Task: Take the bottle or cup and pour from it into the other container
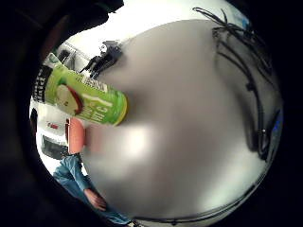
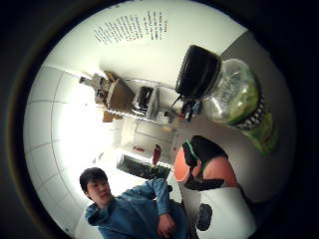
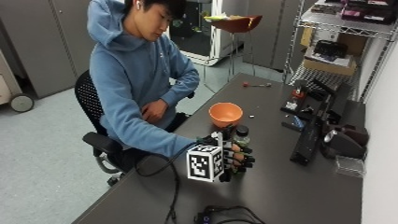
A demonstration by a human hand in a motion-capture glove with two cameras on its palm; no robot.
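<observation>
Table: hand grips bottle; bowl beside.

bottle mostly hidden behind right hand, only cap and neck show. Its base is cut off in the little finger side view. Small items on far worktop unreadable.

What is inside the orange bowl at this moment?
The orange bowl shows only a bare orange interior in the outside view, with no contents visible. Its near inner wall is hidden by the rim. The black-capped bottle is upright in the gloved right hand.
</observation>
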